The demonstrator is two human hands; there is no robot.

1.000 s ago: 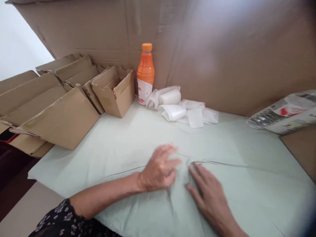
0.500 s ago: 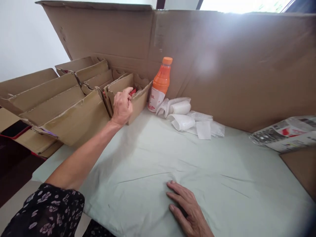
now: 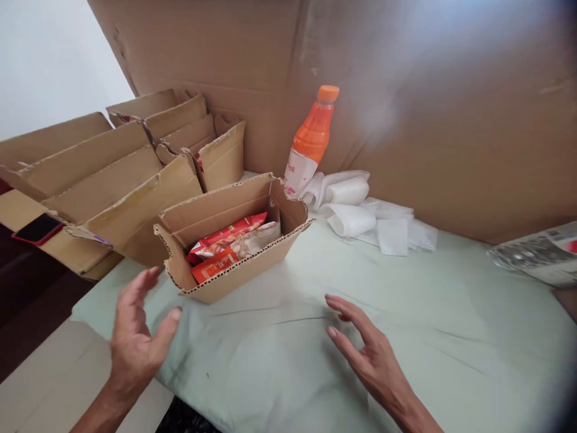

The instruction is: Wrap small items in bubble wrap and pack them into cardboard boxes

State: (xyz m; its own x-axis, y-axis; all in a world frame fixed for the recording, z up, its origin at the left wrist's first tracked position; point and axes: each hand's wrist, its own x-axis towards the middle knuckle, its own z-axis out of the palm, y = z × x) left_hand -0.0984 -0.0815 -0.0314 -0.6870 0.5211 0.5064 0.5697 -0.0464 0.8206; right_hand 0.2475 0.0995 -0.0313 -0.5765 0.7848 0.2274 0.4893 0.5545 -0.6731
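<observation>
An open-topped cardboard box [image 3: 243, 273] stands on the green cloth in front of me. Inside it lie a red food packet [image 3: 246, 227] and a red-and-clear packet [image 3: 214, 264]. Just off the box's near left corner is my left hand [image 3: 139, 331], its thumb and fingers spread, holding nothing. My right hand [image 3: 367, 340] hovers over the cloth to the right of the box, fingers apart and empty.
More cardboard boxes [image 3: 130, 180] crowd the left side. Behind the box stands an orange-capped bottle [image 3: 311, 141], beside white foam wraps and clear plastic [image 3: 347, 219]. A tall cardboard panel [image 3: 428, 132] closes the back. A plastic-wrapped packet [image 3: 536, 255] lies at the right.
The box with the packets has come forward from the row, towards me. My left hand has let go of it and drawn back; my right hand has lifted slightly.
</observation>
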